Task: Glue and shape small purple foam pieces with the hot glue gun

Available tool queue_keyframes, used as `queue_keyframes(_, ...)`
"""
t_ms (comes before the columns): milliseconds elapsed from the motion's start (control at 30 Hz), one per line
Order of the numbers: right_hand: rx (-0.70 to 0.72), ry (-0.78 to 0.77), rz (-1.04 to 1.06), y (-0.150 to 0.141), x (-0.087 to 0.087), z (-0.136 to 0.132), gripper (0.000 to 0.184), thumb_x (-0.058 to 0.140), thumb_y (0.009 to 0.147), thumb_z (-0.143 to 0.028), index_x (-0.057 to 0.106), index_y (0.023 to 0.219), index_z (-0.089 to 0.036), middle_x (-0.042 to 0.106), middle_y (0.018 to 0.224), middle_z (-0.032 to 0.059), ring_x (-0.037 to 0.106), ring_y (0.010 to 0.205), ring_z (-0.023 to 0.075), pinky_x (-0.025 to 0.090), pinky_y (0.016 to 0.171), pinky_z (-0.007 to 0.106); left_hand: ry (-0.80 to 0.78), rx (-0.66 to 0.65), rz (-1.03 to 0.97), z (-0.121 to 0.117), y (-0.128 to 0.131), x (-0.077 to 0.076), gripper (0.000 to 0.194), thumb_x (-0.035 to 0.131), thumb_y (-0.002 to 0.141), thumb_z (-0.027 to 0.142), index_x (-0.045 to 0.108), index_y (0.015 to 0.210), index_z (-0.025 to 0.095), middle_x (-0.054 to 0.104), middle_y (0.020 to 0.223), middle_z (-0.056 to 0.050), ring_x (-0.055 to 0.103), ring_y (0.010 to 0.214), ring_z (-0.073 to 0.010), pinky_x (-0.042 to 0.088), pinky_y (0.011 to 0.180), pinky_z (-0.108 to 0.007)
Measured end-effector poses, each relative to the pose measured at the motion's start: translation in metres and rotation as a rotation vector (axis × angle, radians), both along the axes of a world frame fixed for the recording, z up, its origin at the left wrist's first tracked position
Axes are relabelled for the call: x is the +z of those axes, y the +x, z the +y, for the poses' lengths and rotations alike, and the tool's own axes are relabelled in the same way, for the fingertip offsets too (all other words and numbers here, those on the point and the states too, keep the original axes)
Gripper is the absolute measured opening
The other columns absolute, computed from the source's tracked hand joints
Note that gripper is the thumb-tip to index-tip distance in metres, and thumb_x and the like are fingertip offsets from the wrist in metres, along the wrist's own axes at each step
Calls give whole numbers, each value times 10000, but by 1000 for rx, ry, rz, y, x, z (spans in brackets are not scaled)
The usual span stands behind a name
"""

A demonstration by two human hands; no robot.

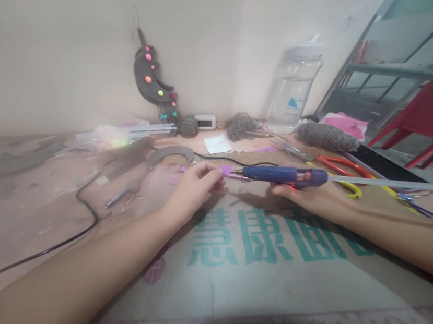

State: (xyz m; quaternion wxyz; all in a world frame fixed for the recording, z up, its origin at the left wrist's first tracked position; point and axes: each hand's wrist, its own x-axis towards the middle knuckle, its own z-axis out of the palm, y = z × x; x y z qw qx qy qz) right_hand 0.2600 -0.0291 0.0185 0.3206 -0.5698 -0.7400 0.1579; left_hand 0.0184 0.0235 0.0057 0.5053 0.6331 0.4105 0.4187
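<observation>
My right hand [303, 193] is closed around a blue hot glue gun [271, 173], with a long clear glue stick [385, 183] running out of its back end. The gun's metal nozzle points left and meets, or nearly meets, a small purple paper piece [226, 170]. That piece is pinched in the fingertips of my left hand [199, 185]. Below both hands lies a pale printed sheet [232, 291] with green characters. A grey crescent [170, 155] rests on the table just beyond my left hand.
A decorated crescent hanging [147, 81] leans on the wall. Behind are glue sticks [126, 133], a yarn ball [188, 126], a small digital timer [206, 122] and a water bottle [290, 90]. Orange-handled scissors [345, 164] lie at right. A black cord [87, 199] crosses the left side.
</observation>
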Motion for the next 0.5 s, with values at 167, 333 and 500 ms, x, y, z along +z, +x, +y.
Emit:
queue_keyframes(167,-10,-11,-6,-1,0,0,218,655,790,-452,652,753,-237,700,738,24,657,694,210,525,625,322,17,9,26,0,0,-1,199,587,804,297,548,649,178,579,642,24,523,617,-113,410,629,-233)
queue_keyframes(333,-6,-67,2,-6,3,-1,211,665,774,-447,642,755,-238,682,725,4,640,670,201,501,600,311,15,13,23,-1,0,-1,182,580,806,273,558,650,181,590,645,23,529,617,-114,413,619,-235)
queue_keyframes(500,-9,-88,-31,-8,5,-1,223,661,773,-450,624,741,-233,661,710,3,617,657,201,471,576,307,37,-2,25,0,0,-1,188,561,816,259,550,648,176,576,646,18,522,624,-115,408,632,-238)
